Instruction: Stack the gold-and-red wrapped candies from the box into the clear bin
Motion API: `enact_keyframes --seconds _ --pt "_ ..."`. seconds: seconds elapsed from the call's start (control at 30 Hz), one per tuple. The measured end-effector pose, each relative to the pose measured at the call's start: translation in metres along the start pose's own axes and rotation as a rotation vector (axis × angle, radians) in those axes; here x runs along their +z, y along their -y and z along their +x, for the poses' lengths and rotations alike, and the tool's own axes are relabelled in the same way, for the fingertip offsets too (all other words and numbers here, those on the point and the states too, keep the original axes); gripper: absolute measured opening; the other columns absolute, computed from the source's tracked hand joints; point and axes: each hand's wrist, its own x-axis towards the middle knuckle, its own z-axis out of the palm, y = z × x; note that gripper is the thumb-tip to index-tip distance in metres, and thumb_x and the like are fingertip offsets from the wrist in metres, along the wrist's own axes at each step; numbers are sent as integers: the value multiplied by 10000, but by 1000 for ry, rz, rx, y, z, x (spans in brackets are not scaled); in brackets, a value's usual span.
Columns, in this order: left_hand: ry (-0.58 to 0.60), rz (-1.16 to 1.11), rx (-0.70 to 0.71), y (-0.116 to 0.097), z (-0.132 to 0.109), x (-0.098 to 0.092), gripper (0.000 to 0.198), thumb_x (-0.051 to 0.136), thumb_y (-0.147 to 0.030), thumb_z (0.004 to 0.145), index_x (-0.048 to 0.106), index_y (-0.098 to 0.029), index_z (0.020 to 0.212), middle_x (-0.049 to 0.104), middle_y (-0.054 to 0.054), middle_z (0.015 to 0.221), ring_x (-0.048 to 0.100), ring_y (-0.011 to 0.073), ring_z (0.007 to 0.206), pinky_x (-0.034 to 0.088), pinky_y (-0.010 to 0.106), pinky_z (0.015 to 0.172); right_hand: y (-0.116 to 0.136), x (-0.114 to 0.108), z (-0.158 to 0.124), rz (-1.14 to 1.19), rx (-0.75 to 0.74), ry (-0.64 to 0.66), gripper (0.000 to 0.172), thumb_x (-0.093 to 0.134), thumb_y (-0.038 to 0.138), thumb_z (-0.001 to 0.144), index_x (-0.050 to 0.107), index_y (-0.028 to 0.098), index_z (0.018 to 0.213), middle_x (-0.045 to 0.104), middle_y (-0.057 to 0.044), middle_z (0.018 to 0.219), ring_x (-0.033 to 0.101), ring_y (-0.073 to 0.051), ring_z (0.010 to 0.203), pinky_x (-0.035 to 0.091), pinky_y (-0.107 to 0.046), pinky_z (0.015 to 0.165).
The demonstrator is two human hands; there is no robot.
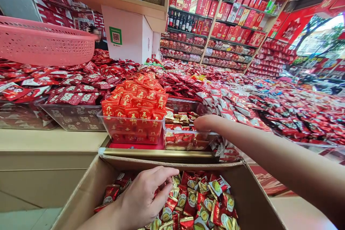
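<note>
My left hand (147,194) is inside a cardboard box (257,201), over a heap of wrapped candies (192,197) in red and gold durian wrappers. Its index finger reaches forward and its thumb stands apart, with candies just beneath. Farther forward, my right hand (206,123) dips into a clear plastic bin (192,134) partly filled with similar small candies (180,118). The fingers of that hand are hidden, so whatever they touch does not show. Beside this bin stands another clear bin (132,125), piled high with bright red packets (134,97) with gold lettering.
A pink perforated basket (45,41) rests on packets at the left. More filled bins (74,116) line the counter (48,142). Heaped sweets (269,107) spread across the right. Behind stand a white box with a QR code (126,36) and shelves of boxes and bottles (194,3).
</note>
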Motion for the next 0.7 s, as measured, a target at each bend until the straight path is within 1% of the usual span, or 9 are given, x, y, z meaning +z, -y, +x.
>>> enact_keyframes --seconds 0.1,0.2,0.3,0.4,0.5,0.6,0.7 --pt "15 6 5 1 -1 0 308 432 -126 825 460 -249 1105 592 -3 863 549 117 757 436 226 701 2 -8 -2 -19 4 63 200 543 60 588 684 27 726 657 -157 729 587 -232 658 435 -315 605" --pt "20 7 9 0 -1 0 313 427 -119 826 457 -250 1109 591 -4 864 550 114 755 438 222 699 4 -12 1 16 -11 13 333 474 56 648 660 77 924 655 -127 865 583 -203 740 424 -277 633" --pt "12 16 15 0 0 0 313 426 -115 826 457 -251 1106 593 -6 859 554 113 758 441 219 706 4 -8 9 66 -37 -34 376 461 103 687 618 126 1028 641 -90 936 573 -178 805 412 -238 660" --pt "1 30 22 0 -1 0 316 433 -123 824 455 -258 1109 599 -7 872 563 113 765 448 213 714 2 -1 17 91 -48 -27 376 464 124 686 616 141 1030 642 -78 923 574 -173 792 410 -229 641" --pt "-5 52 35 1 -2 1 314 434 -126 819 462 -254 1104 604 -5 865 569 115 751 458 211 709 -1 4 22 97 -57 36 347 469 129 667 644 143 967 652 -74 872 576 -171 731 411 -229 589" --pt "-11 75 50 1 -2 2 314 439 -123 809 472 -243 1097 607 1 855 574 120 741 468 212 704 -2 6 24 90 -66 108 322 492 156 651 657 121 925 655 -81 833 565 -179 700 410 -239 569" --pt "-4 92 48 1 -2 2 313 443 -125 806 474 -243 1094 609 -2 845 577 120 733 472 214 705 -4 7 29 86 -73 156 316 518 186 638 661 79 898 650 -102 825 551 -196 705 416 -268 591"
